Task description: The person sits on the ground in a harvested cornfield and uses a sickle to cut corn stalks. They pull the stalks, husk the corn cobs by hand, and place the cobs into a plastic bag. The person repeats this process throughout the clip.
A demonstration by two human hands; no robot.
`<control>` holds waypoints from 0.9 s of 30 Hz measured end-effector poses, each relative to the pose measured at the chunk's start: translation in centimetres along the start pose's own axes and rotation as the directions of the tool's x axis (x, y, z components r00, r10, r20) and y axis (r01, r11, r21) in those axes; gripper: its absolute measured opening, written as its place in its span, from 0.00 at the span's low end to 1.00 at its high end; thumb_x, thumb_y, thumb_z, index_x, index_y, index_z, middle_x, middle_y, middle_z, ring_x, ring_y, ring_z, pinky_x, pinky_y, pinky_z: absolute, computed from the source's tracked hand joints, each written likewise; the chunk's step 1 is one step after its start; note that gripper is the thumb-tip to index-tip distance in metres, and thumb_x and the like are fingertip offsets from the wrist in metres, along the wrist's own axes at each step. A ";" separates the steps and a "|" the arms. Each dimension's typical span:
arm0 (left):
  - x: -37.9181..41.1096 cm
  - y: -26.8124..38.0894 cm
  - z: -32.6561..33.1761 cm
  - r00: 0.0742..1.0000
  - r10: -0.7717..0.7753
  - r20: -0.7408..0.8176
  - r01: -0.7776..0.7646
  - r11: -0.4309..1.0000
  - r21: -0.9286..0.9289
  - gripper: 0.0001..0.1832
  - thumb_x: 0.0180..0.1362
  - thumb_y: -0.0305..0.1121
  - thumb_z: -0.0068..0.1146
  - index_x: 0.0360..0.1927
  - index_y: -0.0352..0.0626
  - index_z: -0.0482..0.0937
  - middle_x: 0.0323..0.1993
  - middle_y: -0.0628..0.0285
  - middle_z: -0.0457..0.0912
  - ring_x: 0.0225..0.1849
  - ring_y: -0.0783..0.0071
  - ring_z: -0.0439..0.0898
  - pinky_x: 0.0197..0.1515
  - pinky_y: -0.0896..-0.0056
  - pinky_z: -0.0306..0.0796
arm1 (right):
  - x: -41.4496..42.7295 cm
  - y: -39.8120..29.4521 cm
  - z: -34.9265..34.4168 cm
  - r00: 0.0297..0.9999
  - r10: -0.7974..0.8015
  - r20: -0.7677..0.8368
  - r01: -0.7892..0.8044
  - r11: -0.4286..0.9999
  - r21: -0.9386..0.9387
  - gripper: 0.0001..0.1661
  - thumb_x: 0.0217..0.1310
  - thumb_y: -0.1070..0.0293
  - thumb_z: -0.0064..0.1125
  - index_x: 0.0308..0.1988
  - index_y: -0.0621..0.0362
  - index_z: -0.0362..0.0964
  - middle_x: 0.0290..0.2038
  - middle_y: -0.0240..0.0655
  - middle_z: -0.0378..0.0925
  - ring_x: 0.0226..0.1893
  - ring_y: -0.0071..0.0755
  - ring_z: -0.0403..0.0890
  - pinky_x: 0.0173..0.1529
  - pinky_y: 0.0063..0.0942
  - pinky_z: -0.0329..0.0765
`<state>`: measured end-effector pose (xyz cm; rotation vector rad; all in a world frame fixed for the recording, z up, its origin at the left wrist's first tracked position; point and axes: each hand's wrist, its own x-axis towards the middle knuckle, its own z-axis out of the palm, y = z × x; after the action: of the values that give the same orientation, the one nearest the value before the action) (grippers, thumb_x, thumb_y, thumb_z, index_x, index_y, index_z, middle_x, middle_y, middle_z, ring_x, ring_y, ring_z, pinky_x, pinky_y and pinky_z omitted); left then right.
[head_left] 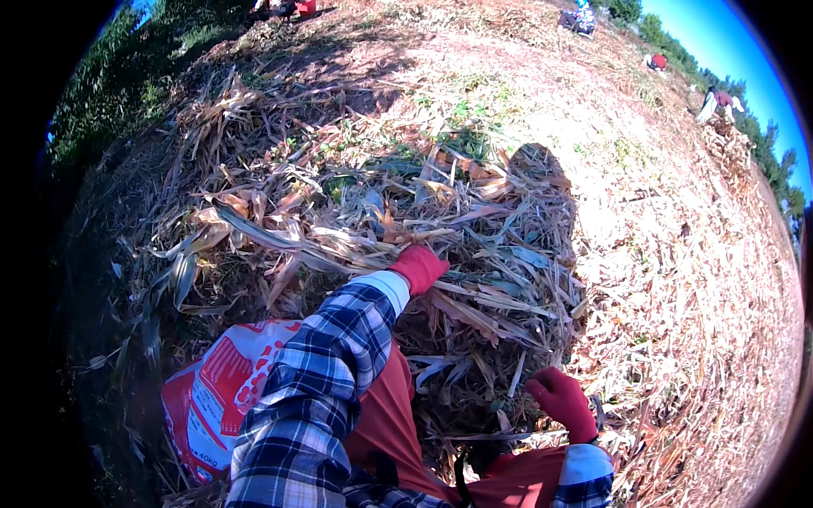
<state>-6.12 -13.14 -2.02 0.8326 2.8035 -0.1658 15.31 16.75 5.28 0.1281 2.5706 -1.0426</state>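
Note:
My left hand (419,269), in a red glove, is closed around a bundle of dry corn stalks (343,249) that lies across the ground before me. The stalks stick out on both sides of the fist, with long leaves trailing to the left. My right hand (562,400), also in a red glove, is held low at the right, above my bent knee. Its fingers are curled and face left; whether anything is inside them cannot be told. Between the hands lie loose dry leaves and husks (470,317).
A red and white printed sack (222,394) lies beside my left leg. Corn litter (673,267) covers the sunlit field at right. Several people are farther off, one bending at a stalk heap (730,149). A red container (306,7) stands at the top; bushes line the left.

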 end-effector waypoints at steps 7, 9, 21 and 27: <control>-3.0 2.6 -1.4 0.976 0.201 -0.085 -0.184 0.967 0.177 0.10 0.50 0.33 0.49 0.36 0.51 0.77 0.29 0.57 0.80 0.34 0.56 0.79 0.33 0.56 0.73 | -0.5 1.0 0.1 0.999 0.038 -0.012 -0.038 0.999 0.015 0.18 0.52 0.57 0.61 0.36 0.61 0.74 0.28 0.41 0.79 0.29 0.36 0.80 0.36 0.31 0.74; -3.4 3.3 -1.7 0.962 0.244 -0.123 -0.224 0.962 0.157 0.09 0.49 0.33 0.49 0.35 0.51 0.77 0.28 0.57 0.79 0.34 0.56 0.79 0.33 0.56 0.72 | -0.2 1.9 0.4 0.999 -0.003 -0.052 0.005 0.999 0.036 0.17 0.51 0.58 0.61 0.35 0.61 0.74 0.27 0.41 0.79 0.29 0.36 0.80 0.36 0.31 0.74; -4.9 5.9 -2.6 0.946 0.258 -0.198 -0.244 0.965 0.094 0.10 0.48 0.32 0.51 0.36 0.50 0.77 0.26 0.55 0.79 0.33 0.56 0.80 0.34 0.57 0.72 | -0.8 1.4 0.8 0.994 -0.095 -0.059 0.093 0.995 -0.029 0.15 0.53 0.62 0.58 0.34 0.65 0.73 0.22 0.39 0.76 0.20 0.30 0.78 0.25 0.28 0.74; -3.8 6.0 -2.7 0.934 0.293 -0.202 -0.278 0.955 0.100 0.12 0.46 0.32 0.53 0.38 0.50 0.77 0.29 0.55 0.80 0.36 0.55 0.79 0.34 0.56 0.72 | -0.1 3.0 0.5 0.981 -0.172 -0.091 0.158 0.978 -0.138 0.17 0.53 0.60 0.58 0.34 0.65 0.73 0.22 0.41 0.76 0.21 0.32 0.78 0.28 0.30 0.74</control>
<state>-0.17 -9.68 1.23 1.3384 2.8401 -0.1341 16.16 18.55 3.01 -0.0692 2.7737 -0.9427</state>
